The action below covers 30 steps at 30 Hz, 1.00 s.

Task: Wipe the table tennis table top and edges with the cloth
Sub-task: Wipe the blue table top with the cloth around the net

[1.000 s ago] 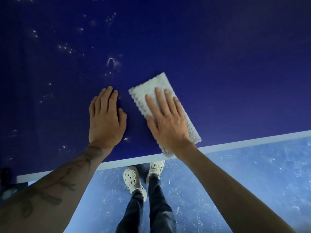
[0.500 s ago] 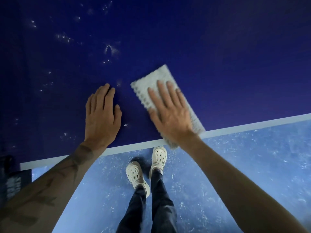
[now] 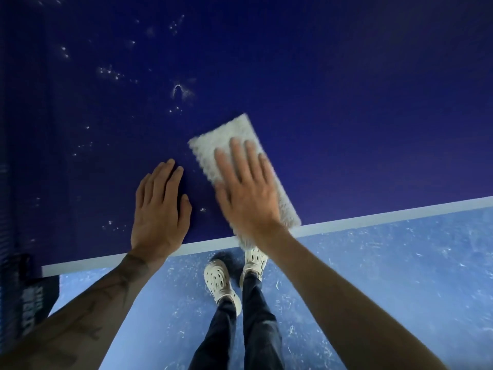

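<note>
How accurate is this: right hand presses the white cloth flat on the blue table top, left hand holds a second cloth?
One error: in the head view the left hand holds nothing; it lies flat and bare on the table top. The right hand does press the white cloth flat on it.

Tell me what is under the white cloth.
The cloth lies on the dark blue table top, its near end over the white edge line. Anything beneath is covered by it and the right hand.
</note>
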Each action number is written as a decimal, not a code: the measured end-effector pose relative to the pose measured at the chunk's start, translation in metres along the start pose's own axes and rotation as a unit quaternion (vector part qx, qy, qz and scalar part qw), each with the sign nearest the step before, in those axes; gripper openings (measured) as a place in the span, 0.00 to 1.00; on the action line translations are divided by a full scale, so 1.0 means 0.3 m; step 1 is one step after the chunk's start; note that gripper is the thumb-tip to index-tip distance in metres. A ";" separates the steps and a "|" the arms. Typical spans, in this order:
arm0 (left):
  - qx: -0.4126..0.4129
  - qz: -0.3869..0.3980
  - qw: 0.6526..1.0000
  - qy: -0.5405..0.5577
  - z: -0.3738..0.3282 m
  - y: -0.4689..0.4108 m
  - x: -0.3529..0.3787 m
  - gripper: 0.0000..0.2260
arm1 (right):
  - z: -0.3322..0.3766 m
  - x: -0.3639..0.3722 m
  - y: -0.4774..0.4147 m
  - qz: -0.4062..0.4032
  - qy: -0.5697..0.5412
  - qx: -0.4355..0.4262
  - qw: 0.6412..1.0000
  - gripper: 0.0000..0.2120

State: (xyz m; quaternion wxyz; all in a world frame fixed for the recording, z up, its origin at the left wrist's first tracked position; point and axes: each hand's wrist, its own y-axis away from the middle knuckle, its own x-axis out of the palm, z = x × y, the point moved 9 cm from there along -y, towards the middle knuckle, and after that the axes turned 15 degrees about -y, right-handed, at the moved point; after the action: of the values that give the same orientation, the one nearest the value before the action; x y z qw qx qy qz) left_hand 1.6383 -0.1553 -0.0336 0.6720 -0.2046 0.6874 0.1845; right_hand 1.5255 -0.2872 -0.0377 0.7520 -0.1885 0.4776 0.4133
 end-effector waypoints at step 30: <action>-0.040 0.027 0.999 -0.009 0.497 -0.069 -0.039 0.25 | 0.340 0.175 -0.119 -0.060 -0.013 0.111 0.992 0.31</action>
State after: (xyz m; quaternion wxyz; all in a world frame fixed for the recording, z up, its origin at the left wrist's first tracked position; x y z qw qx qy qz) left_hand 1.7759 -0.0936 -0.0258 0.6645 -0.2113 0.6784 0.2315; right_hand 1.6221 -0.2158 -0.0395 0.7980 -0.1263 0.4985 0.3142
